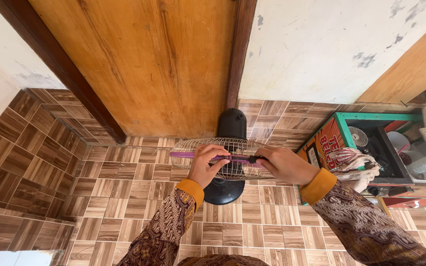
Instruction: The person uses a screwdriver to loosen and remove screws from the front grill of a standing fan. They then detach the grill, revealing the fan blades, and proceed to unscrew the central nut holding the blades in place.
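Here, both hands point(247, 165) on fan grille point(223, 158) — door point(149, 64) behind, box point(366, 148) beside

Soft, even daylight fills the room; faint shadows lie beneath the hands. Everything looks sharp near them, while wide-lens distortion bends the walls and door above.

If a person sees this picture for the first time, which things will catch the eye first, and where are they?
In the middle, a round electric fan with a beige wire cage and a purple rim stands on the brown tiled floor before a wooden door. The left hand and the right hand grip its rim from above. At the right edge, a green-framed wooden box of dishes has a striped cloth hanging over it.
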